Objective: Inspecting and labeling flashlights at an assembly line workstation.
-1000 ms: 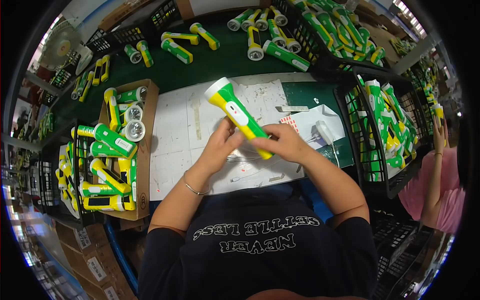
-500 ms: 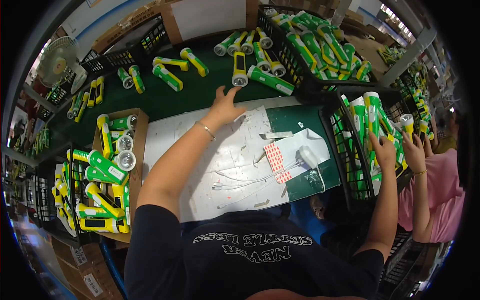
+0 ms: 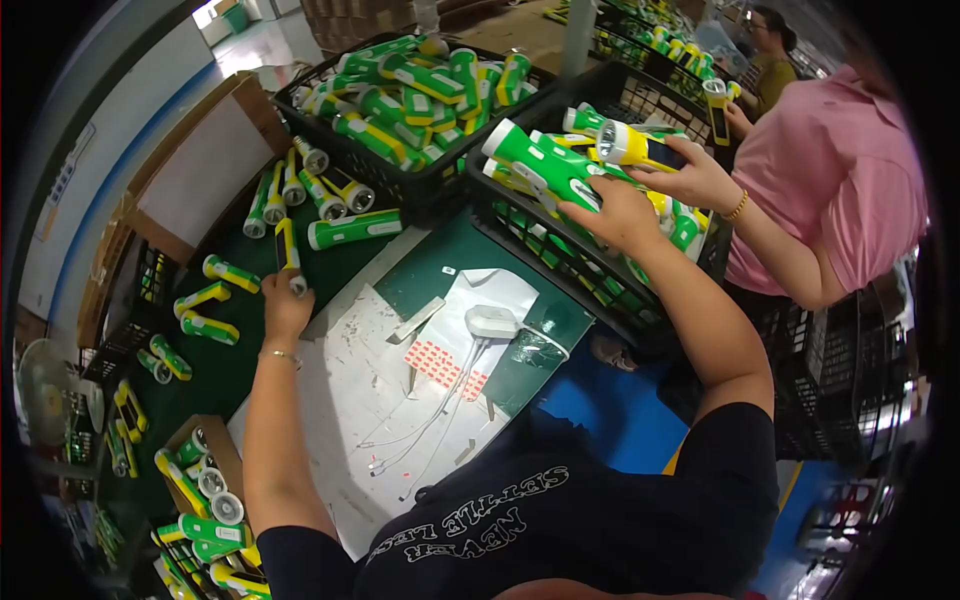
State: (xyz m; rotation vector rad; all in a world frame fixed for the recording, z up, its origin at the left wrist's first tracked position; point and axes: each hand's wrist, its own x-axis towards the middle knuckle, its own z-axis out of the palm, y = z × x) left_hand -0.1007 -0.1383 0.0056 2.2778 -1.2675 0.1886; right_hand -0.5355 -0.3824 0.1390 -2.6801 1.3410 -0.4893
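Observation:
My left hand (image 3: pixel 287 308) is at the far left of the table, its fingers closed around the lamp end of a yellow flashlight with a dark panel (image 3: pixel 286 243). That flashlight lies on the green table top. Over the black crate (image 3: pixel 560 245) on the right, my right hand (image 3: pixel 622 218) grips a green flashlight (image 3: pixel 535 160) with a white end, tilted up above the others in the crate. Part of its body is hidden under my fingers. Just beside my right hand, a co-worker's hand (image 3: pixel 690 182) holds a yellow flashlight with a white head (image 3: pixel 625 146).
Another black crate (image 3: pixel 400 185) heaped with flashlights stands at the back. Several loose flashlights lie along the table's left. A white charger with cables (image 3: pixel 492 322), a red-dotted sheet (image 3: pixel 440 368) and scraps lie on the white board (image 3: pixel 340 400). A cardboard box (image 3: pixel 228 455) holds more flashlights.
My view has swung to the right. My left hand has closed on the yellow flashlight. My right hand has lifted a green flashlight in the crate, and the co-worker's flashlight has come closer to it.

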